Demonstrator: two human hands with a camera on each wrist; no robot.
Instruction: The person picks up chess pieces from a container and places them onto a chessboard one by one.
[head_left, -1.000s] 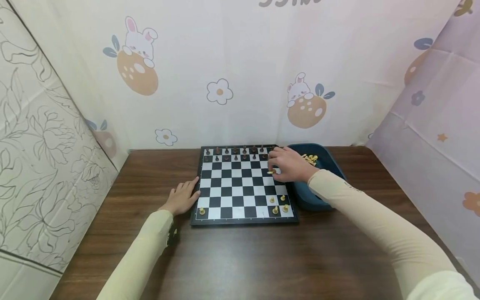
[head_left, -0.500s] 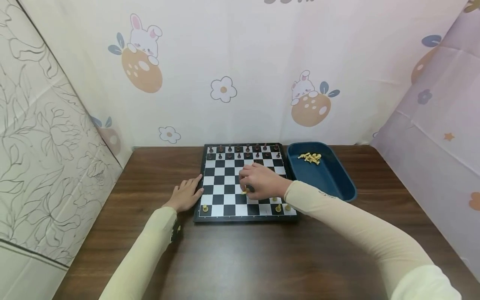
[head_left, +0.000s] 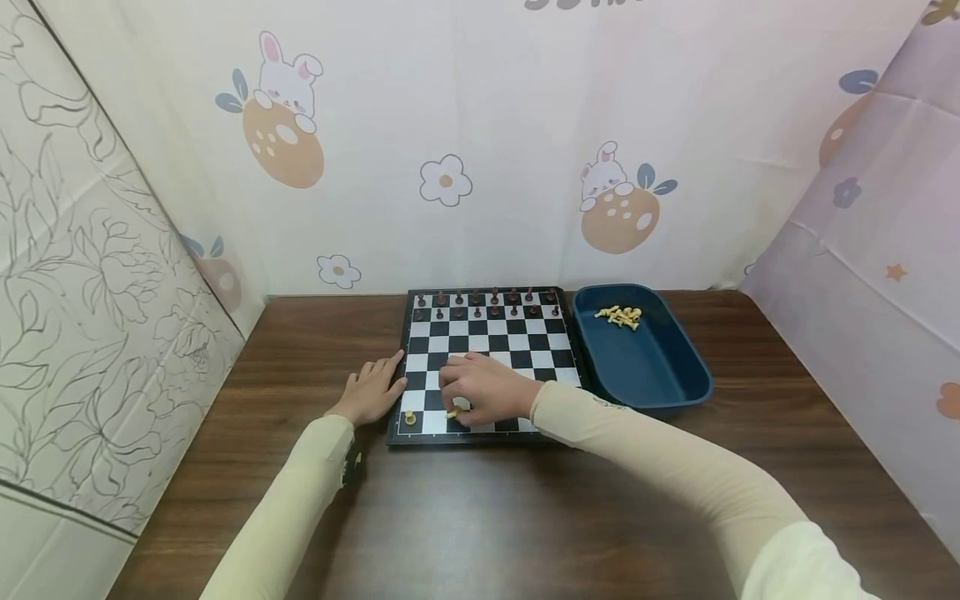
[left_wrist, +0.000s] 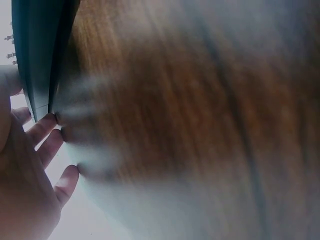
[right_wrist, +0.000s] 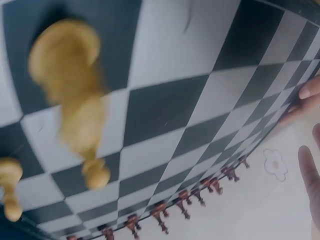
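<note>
A black-and-white chessboard [head_left: 439, 344] lies on the wooden table. My left hand [head_left: 367, 391] rests flat beside it, fingertips at the board's left edge. The left wrist view shows those fingers [left_wrist: 49, 142] spread next to the dark board rim [left_wrist: 37, 55]. Low over the near rows, my right hand [head_left: 491, 390] pinches a yellow chess piece [head_left: 452, 412], its exact kind hidden by size and fingers. Another yellow chess piece [head_left: 410, 417] stands on the near left corner square. More yellow pieces [right_wrist: 82, 120] stand on the board in the right wrist view, hidden behind my right arm from the head.
Dark red chess pieces [head_left: 494, 296] fill two rows at the far side. A blue tray [head_left: 651, 367] stands right of the board, holding a pile of yellow pieces [head_left: 621, 317]. Patterned cloth [head_left: 525, 225] hangs behind the table.
My right hand has carried the yellow chess piece from beside the tray leftward and nearer across the board, toward the near row. The left hand has stayed at the board's left edge.
</note>
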